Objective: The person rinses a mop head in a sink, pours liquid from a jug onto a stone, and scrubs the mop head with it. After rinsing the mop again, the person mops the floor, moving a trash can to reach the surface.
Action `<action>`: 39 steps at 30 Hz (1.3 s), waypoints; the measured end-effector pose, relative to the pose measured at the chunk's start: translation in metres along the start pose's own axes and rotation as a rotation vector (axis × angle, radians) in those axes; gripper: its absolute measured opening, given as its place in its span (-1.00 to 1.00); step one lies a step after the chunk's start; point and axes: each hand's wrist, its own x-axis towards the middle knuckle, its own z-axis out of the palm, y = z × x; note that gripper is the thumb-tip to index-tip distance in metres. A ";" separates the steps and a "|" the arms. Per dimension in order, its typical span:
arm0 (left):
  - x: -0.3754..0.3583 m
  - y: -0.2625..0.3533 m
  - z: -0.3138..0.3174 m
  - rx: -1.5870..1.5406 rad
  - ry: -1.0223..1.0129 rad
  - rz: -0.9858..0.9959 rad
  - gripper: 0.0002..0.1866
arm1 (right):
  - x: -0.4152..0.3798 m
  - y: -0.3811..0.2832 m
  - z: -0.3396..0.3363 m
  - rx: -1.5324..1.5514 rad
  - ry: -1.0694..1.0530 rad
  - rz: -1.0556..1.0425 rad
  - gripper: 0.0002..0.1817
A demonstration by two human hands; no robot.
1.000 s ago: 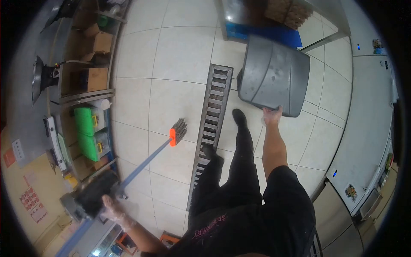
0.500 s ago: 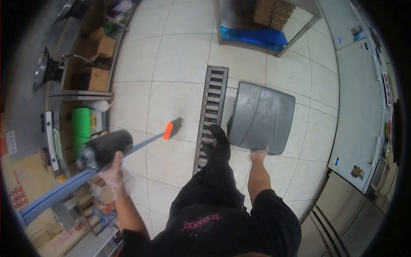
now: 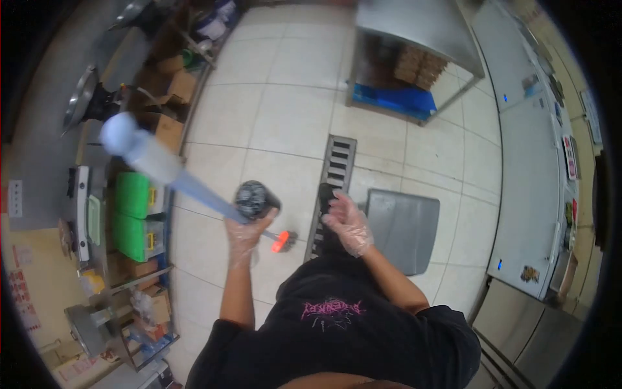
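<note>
My left hand (image 3: 246, 235), in a clear plastic glove, grips a black roll (image 3: 256, 201) that looks like rolled plastic bags. In the same grip is the blue handle (image 3: 204, 193) of a broom, its near end raised and blurred at the upper left. The orange broom head (image 3: 280, 242) with dark bristles is down by the floor. My right hand (image 3: 348, 223), also gloved, is in front of my body with fingers apart and holds nothing. Just right of it is a grey bin with its lid (image 3: 405, 227) on, partly covered by my wrist.
A metal floor drain grate (image 3: 338, 162) runs beneath my foot. Ahead stands a steel table (image 3: 421, 29) with a blue sheet on its lower shelf. White cabinets (image 3: 531, 162) line the right side. Shelves on the left hold green-lidded boxes (image 3: 131, 217) and cardboard boxes (image 3: 167, 133).
My right hand has let go of the grey lid and moved up and left. My left hand has brought the roll and broom handle rightward, and the handle's near end has swung upward.
</note>
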 end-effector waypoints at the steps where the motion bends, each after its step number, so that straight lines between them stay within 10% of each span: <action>1: 0.012 -0.001 0.002 -0.009 -0.037 0.015 -0.45 | 0.020 -0.052 0.019 -0.082 -0.080 -0.166 -0.12; 7: 0.105 0.026 0.005 -0.061 -0.114 0.166 -0.29 | 0.162 -0.173 0.082 -0.358 -0.278 -0.974 -0.01; 26: 0.559 0.140 -0.017 -0.208 -0.123 0.369 -0.26 | 0.607 -0.366 0.135 -0.284 -0.300 -1.139 -0.16; 30: 0.687 0.162 -0.048 0.103 -0.044 0.407 -0.40 | 0.715 -0.418 0.121 -0.230 -0.026 -1.271 -0.23; 32: 0.749 0.152 -0.064 -0.029 0.010 0.491 -0.86 | 0.759 -0.432 0.099 -0.180 0.046 -1.275 -0.17; 39: 0.931 0.173 -0.082 0.063 0.039 0.401 -0.45 | 0.867 -0.439 0.030 -0.190 0.481 -1.024 -0.14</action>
